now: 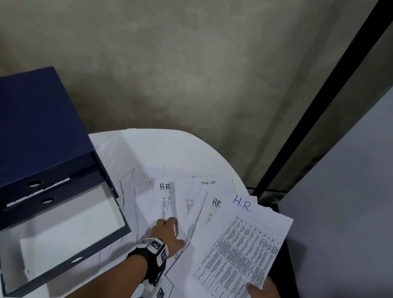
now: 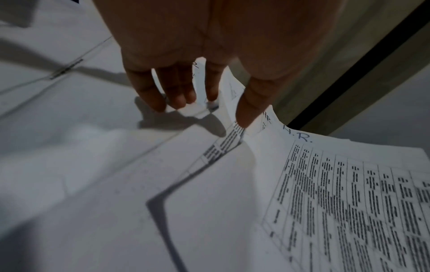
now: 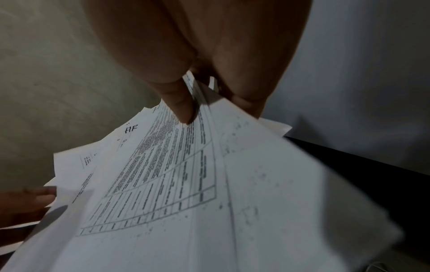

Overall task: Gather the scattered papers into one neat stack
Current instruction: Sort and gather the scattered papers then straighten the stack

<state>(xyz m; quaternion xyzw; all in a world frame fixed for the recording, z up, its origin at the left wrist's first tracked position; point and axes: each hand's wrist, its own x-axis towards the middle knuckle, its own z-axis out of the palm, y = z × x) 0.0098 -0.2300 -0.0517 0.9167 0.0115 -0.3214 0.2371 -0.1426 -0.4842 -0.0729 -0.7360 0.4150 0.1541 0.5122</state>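
White tabletop, round at its far edge, carries everything; behind it stands a bare grey wall and, to the right, a pale panel with a dark upright strip beside it. On the table's left side two dark blue binders lie stacked, the lower one with its cover swung open toward the person. Right of the binders, loose papers lie fanned and overlapping across the table, several with "H.R." or "HR" handwritten at the top.

A gathered sheaf of printed table sheets is raised at the table's right edge, uneven and splayed, its corners out of line. Her or his right hand pinches the sheaf's near corner, thumb on top and fingers beneath.

Left hand, wearing a black wrist strap with a marker block, reaches down onto the loose papers in the middle; its fingers are mostly straight, tips touching a sheet, while the thumb lies against the sheaf's left edge, with nothing clasped.
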